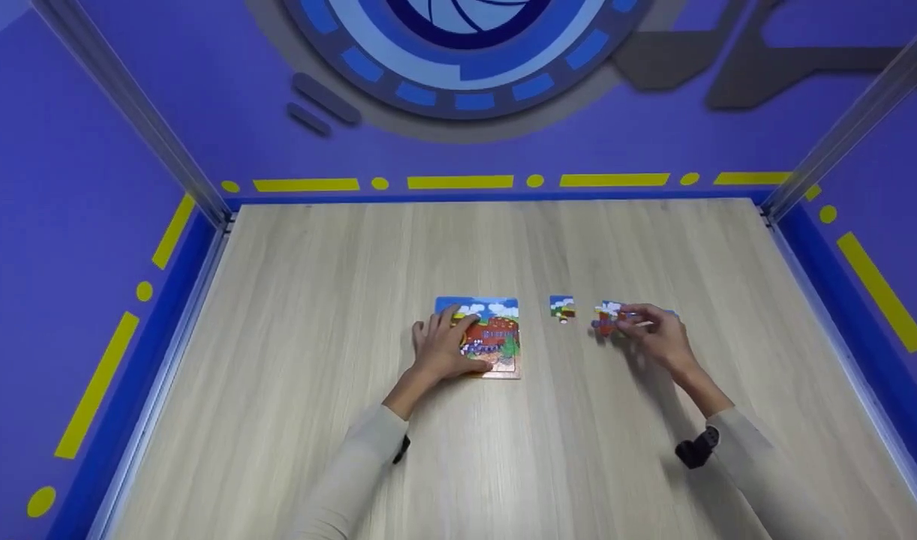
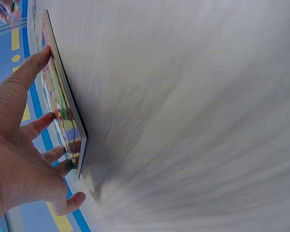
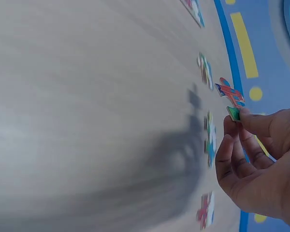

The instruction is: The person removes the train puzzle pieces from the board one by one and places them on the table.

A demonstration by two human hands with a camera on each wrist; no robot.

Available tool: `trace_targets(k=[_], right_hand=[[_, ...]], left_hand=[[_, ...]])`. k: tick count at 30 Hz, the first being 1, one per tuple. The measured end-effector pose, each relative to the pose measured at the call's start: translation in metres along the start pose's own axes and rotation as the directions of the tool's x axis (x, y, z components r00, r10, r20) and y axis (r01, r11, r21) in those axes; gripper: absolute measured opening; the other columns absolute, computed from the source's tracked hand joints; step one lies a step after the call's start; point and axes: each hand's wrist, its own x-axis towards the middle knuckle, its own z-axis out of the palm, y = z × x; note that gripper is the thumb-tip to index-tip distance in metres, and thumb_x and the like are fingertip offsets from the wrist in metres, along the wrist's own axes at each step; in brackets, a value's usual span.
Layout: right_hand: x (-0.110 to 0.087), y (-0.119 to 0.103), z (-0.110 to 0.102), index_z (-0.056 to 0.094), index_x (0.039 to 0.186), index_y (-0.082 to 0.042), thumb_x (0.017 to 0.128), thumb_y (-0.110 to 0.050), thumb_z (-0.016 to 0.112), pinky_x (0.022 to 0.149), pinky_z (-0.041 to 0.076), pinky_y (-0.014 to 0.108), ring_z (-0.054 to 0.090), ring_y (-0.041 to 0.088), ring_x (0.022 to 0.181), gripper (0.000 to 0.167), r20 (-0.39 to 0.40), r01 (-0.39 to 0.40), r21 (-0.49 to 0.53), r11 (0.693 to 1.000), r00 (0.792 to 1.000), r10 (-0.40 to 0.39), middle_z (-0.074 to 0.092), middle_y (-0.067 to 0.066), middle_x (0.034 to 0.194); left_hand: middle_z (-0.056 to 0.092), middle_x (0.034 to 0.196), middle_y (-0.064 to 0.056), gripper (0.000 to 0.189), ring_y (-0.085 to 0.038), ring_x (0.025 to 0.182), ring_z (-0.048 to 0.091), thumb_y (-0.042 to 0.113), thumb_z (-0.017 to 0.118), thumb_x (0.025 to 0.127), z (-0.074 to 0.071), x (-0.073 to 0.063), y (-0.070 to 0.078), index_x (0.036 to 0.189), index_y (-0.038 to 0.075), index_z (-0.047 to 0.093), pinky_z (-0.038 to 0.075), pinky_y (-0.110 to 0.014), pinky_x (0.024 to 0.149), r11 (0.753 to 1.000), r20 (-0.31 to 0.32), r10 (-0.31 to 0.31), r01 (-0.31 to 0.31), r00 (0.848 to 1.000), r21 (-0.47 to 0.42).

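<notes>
My left hand (image 1: 441,351) rests with spread fingers on a jigsaw puzzle (image 1: 496,335) in a shallow tray, its picture a red shape under a cloudy sky. From the side, the left wrist view shows the thumb and fingertips touching the puzzle (image 2: 63,108). To the right, my right hand (image 1: 659,339) pinches a red and green puzzle piece (image 3: 230,93) between thumb and fingers. That piece is raised off the table, tilted, and casts a shadow. Part of the picture lies hidden under my left hand.
One loose piece (image 1: 561,306) lies between the puzzle and my right hand. In the right wrist view, another piece (image 3: 210,140) lies beneath that hand and a red and white one (image 3: 206,210) farther along. Panelled walls (image 1: 458,161) enclose the wooden table (image 1: 338,262).
</notes>
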Motion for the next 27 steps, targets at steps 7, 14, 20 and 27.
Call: trace_targets(k=[7,14,20,27], right_hand=[[-0.011,0.015,-0.022,0.066,0.125,0.005,0.098,-0.015,0.069,0.069,0.051,0.015,0.062,-0.005,0.082,0.034,-0.006,-0.056,-0.002,0.998,0.998,0.056,0.072,0.023,0.106],[-0.02,0.025,-0.039,0.066,0.127,0.005,0.099,-0.016,0.068,0.067,0.049,0.017,0.059,-0.004,0.081,0.035,0.004,-0.085,-0.065,0.994,0.996,0.085,0.072,0.013,0.103],[-0.029,0.035,-0.05,0.064,0.129,0.006,0.1,-0.014,0.067,0.06,0.052,0.022,0.06,0.003,0.075,0.035,0.035,-0.123,-0.079,0.989,0.991,0.127,0.072,0.014,0.104],[-0.035,0.041,-0.057,0.063,0.131,0.006,0.1,-0.014,0.066,0.059,0.052,0.024,0.059,0.006,0.073,0.037,0.079,-0.126,-0.101,0.987,0.988,0.134,0.071,0.018,0.107]], left_hand=[[0.036,0.161,-0.012,0.087,-0.035,0.14,0.038,0.058,0.085,0.074,-0.001,-0.003,0.0,0.147,0.022,0.054,0.023,-0.066,0.112,1.0,-0.01,0.003,-0.003,1.0,0.002],[0.037,0.16,-0.013,0.086,-0.036,0.14,0.038,0.057,0.084,0.075,-0.002,-0.002,0.0,0.147,0.021,0.053,0.024,-0.066,0.111,1.0,-0.012,0.01,-0.01,1.0,-0.002],[0.037,0.16,-0.013,0.086,-0.036,0.139,0.039,0.057,0.085,0.075,-0.002,-0.003,0.001,0.147,0.022,0.054,0.024,-0.065,0.111,1.0,-0.012,0.006,-0.006,1.0,-0.002],[0.037,0.161,-0.013,0.086,-0.037,0.14,0.038,0.057,0.085,0.075,0.0,-0.002,0.0,0.147,0.022,0.054,0.022,-0.066,0.112,1.0,-0.01,0.007,-0.007,1.0,-0.014]])
